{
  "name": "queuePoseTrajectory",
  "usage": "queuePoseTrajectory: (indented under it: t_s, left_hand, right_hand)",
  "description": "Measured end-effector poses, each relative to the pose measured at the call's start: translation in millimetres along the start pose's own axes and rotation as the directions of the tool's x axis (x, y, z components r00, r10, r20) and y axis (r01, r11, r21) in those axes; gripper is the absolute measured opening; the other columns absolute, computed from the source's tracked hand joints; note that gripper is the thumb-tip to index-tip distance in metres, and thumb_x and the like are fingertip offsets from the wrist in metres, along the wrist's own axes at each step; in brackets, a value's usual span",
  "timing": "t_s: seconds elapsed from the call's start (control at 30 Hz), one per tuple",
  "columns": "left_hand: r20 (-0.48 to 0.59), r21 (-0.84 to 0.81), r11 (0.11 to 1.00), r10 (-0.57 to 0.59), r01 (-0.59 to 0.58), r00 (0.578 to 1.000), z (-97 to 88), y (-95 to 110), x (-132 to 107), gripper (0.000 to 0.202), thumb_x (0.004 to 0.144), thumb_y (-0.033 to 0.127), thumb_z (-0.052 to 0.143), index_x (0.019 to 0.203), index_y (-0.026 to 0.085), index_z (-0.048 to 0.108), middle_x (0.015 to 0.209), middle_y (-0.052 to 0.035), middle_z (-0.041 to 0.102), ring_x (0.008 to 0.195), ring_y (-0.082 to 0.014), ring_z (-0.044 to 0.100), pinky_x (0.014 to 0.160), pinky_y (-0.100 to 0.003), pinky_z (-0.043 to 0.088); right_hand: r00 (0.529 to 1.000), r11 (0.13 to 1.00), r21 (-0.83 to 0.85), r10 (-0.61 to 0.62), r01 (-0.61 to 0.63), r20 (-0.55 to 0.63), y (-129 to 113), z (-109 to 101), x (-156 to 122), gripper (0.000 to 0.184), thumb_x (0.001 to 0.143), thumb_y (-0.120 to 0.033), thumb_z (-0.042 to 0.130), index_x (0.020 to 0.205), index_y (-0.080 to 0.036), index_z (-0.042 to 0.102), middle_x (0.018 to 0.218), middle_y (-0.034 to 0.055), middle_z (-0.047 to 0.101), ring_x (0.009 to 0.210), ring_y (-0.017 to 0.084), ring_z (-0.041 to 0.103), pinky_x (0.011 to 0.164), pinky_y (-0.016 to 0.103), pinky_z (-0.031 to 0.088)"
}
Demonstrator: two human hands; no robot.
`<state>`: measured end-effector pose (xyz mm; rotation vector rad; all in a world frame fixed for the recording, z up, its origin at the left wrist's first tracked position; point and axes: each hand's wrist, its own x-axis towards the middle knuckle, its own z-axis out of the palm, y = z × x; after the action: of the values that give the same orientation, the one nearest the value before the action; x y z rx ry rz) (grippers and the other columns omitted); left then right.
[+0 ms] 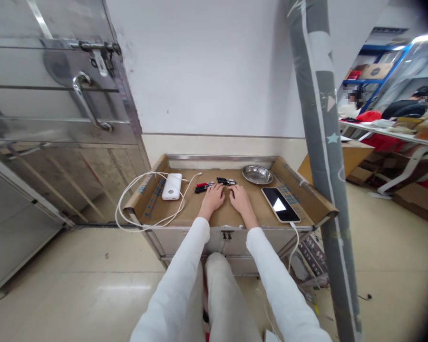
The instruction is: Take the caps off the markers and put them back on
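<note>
White wall and pale floor tiles frame a metal cart (221, 157) whose top is lined with cardboard (231, 216). At the far left a stainless steel door (39, 99) with a curved handle (89, 102) is seen.

On the left of the cardboard a white cable (128, 202) is looped over the edge, and a white power bank (172, 186) lies just beside it. Right of that, a small cluster of red and black markers (204, 186) is laid flat.

The left hand (213, 198) is rested palm down on the cardboard, released and holding nothing, its fingertips just near that cluster. A second group, the black markers (226, 181), lies a little farther back, between the two hands' fingertips. The right hand (239, 199) is likewise laid flat and unclenched, empty, close beside the left.

Judged from this, handling of the markers has not begun: none is lifted, none is gripped, and the metal bowl (257, 175) to the right appears to hold nothing. A phone (280, 204) with a lit screen is lain near the right edge, a cord running down from it.

Whether the fingertips actually touch the markers cannot be told, nor how many markers there are or whether they are capped; they are too small. The view to the right is partly blocked by a grey roll (321, 142), and the people at the far table (388, 133) are blurred and cut off.
</note>
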<state>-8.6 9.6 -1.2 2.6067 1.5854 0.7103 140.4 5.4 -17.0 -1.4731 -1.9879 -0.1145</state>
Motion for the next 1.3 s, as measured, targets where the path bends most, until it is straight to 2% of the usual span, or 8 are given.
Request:
queuePoseTrajectory:
  t_s: [0.47,0.7,1.3]
  left_hand:
    - [0.002,0.023,0.999,0.05,-0.05,0.999,6.7,-2,12,0.044,0.091,0.02,0.038,0.134,0.018,0.042,0.142,-0.0107,0.043,0.128,-0.0211,0.043,0.108,-0.041,0.032]
    - [0.065,0.017,0.999,0.035,-0.036,0.997,6.2,-1,16,0.045,0.092,0.022,0.034,0.137,0.018,0.039,0.145,-0.0079,0.04,0.128,-0.0226,0.041,0.109,-0.043,0.029]
    - [-0.031,-0.016,0.999,0.05,-0.051,0.998,9.7,-4,15,0.038,0.09,0.018,0.035,0.127,0.015,0.047,0.137,-0.0101,0.047,0.123,-0.0233,0.045,0.108,-0.043,0.031]
  right_hand:
    - [1.0,1.0,-0.004,-0.006,0.006,-0.005,4,5,1,0.028,0.086,-0.013,0.039,0.1,-0.017,0.062,0.101,0.0109,0.061,0.093,0.023,0.052,0.086,0.036,0.041]
    - [1.0,1.0,-0.003,-0.01,0.01,-0.011,4,4,1,0.027,0.085,-0.013,0.039,0.099,-0.018,0.063,0.099,0.0101,0.061,0.092,0.023,0.052,0.085,0.037,0.041]
    - [0.999,0.999,-0.031,0.022,-0.021,0.025,1,1,1,0.026,0.086,-0.012,0.04,0.098,-0.018,0.063,0.101,0.0088,0.06,0.093,0.022,0.05,0.084,0.034,0.038]
